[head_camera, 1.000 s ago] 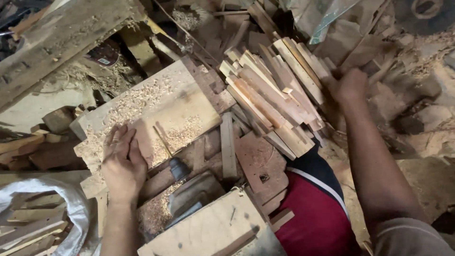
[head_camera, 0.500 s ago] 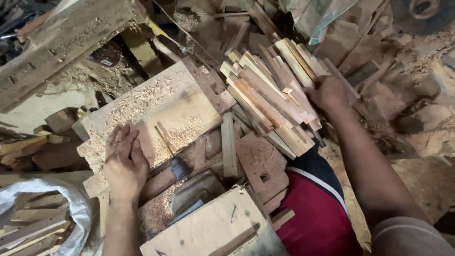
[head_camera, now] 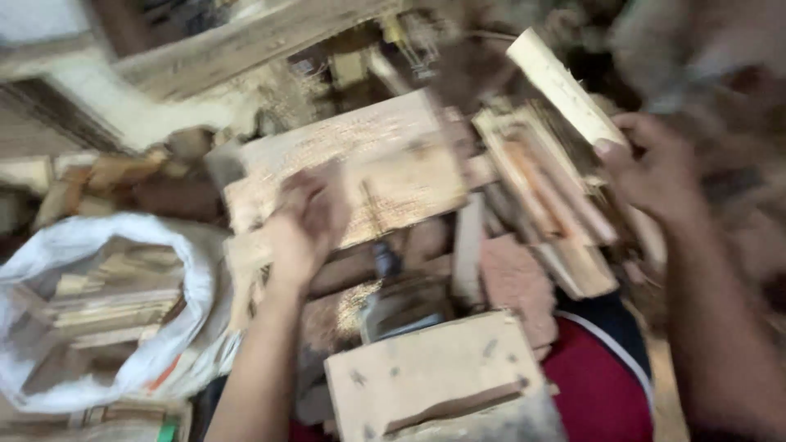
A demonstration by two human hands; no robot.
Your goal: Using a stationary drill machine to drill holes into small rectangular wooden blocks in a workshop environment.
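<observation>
The view is motion-blurred. My right hand grips a pale wooden slat, lifted at an angle above a pile of similar cut slats. My left hand lies flat, fingers spread, on a sawdust-covered wooden board. Just below that board sit a drill chuck and a grey metal machine part.
A white sack holding several wood pieces sits at the lower left. A wooden box-like block lies near my red and blue clothing. A long beam and scrap wood crowd the far side.
My right hand has closed on a slat and raised it from the pile. The camera has swung left, bringing the white sack further into view. The left hand stays on the board.
</observation>
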